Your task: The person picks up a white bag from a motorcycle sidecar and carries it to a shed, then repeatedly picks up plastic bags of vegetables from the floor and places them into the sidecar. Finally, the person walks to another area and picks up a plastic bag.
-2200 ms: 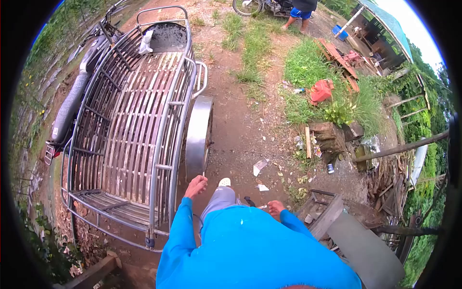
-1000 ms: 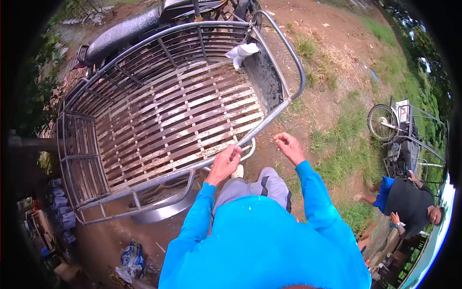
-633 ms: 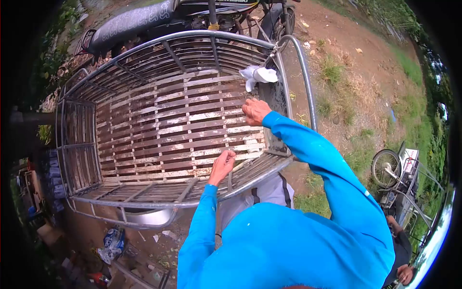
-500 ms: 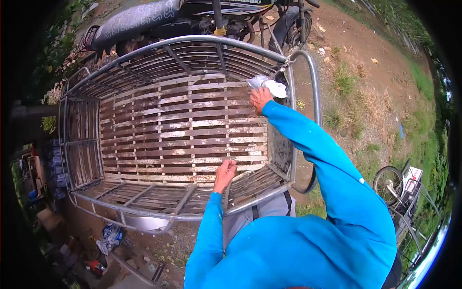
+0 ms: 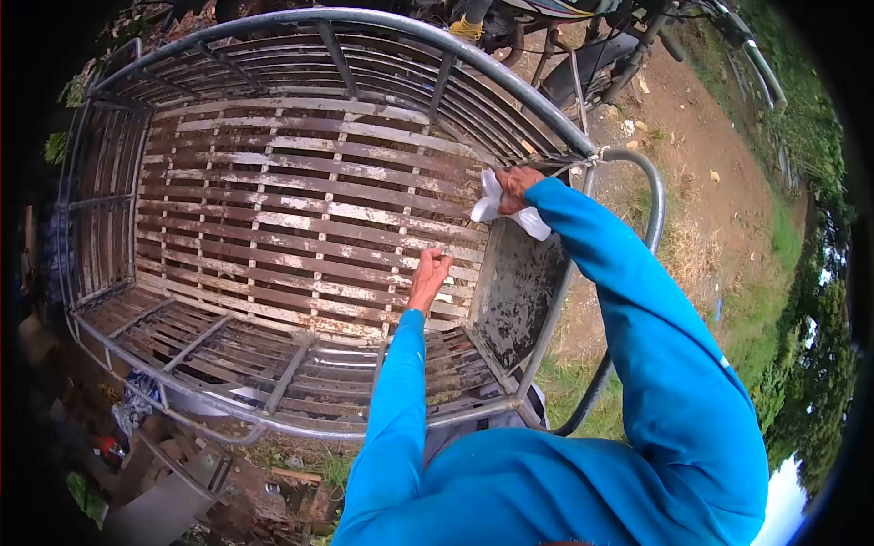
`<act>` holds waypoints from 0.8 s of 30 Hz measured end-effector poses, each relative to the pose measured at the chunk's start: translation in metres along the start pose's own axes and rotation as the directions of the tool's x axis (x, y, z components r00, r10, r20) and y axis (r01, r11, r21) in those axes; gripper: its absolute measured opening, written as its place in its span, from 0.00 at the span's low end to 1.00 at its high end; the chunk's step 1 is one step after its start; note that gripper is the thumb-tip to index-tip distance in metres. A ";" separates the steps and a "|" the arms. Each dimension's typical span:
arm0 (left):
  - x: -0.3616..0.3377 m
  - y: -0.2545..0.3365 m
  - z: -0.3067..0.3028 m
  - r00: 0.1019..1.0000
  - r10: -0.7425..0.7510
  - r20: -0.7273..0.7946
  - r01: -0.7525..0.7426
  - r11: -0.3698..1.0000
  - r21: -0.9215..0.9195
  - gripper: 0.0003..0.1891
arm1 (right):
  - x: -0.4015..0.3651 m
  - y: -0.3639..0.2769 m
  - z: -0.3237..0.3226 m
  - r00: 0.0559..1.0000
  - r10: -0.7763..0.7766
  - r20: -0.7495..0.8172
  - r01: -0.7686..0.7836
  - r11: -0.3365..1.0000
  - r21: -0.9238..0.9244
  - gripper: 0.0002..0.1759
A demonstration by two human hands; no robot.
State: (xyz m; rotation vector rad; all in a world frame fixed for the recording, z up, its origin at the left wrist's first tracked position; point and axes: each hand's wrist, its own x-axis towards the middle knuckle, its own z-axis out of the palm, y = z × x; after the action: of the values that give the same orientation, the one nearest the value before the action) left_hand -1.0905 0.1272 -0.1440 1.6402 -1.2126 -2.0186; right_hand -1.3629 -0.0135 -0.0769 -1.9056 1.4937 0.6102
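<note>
In my right hand [image 5: 519, 187] is a crumpled white cloth [image 5: 535, 222], its loose ends hanging below the fingers. That hand is at the upper right corner of the slatted floor [image 5: 300, 209] of a metal-railed cart, beside its dark end panel [image 5: 512, 300]. The floor's paint is worn, with brown and whitish patches. My left hand [image 5: 430, 278] holds nothing; its fingers are loosely bent and the thumb stands apart, over the slats near the right end.
A round metal rail [image 5: 401, 29] runs along the cart's far side, and a curved tube [image 5: 648, 200] sticks out at the right. A motorcycle [image 5: 610, 64] stands behind the far rail. Dirt ground with grass [image 5: 701, 237] lies to the right.
My view has moved closer over the cart. My right hand has shifted along the corner with the cloth, now hanging more loosely. My left hand has reached farther in, away from the near side rail.
</note>
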 end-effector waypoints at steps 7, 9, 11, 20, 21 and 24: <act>0.028 0.038 0.022 0.982 0.179 -0.058 -0.176 0.765 -0.619 0.38 | -0.038 -0.066 -0.076 0.881 -0.131 0.455 -0.160 0.822 0.546 0.25; 0.027 0.039 0.025 0.974 0.215 -0.073 -0.191 0.601 -0.776 0.36 | -0.047 -0.068 -0.085 0.897 -0.196 0.395 -0.128 0.742 0.658 0.17; -0.017 0.080 0.021 0.978 0.200 -0.050 -0.144 0.490 -0.860 0.37 | -0.051 -0.061 -0.089 0.885 -0.293 0.363 -0.094 0.651 0.753 0.14; -0.065 0.095 0.018 0.970 0.189 0.151 -0.017 0.676 -0.737 0.44 | -0.077 -0.055 -0.117 0.892 -0.332 0.307 -0.110 0.499 0.859 0.06; -0.061 0.099 0.019 0.950 0.126 0.284 0.145 0.629 -0.764 0.45 | -0.082 -0.054 -0.120 0.886 -0.337 0.318 -0.106 0.520 0.847 0.06; -0.050 0.107 0.011 0.915 0.161 0.370 0.202 0.612 -0.764 0.42 | -0.088 -0.052 -0.125 0.874 -0.362 0.323 -0.126 0.474 0.872 0.03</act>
State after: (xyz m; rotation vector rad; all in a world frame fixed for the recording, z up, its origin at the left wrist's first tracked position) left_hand -1.1145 0.0991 -0.0309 0.7976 -0.2164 -2.4525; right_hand -1.3370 -0.0368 0.0809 -0.9084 0.9881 0.1167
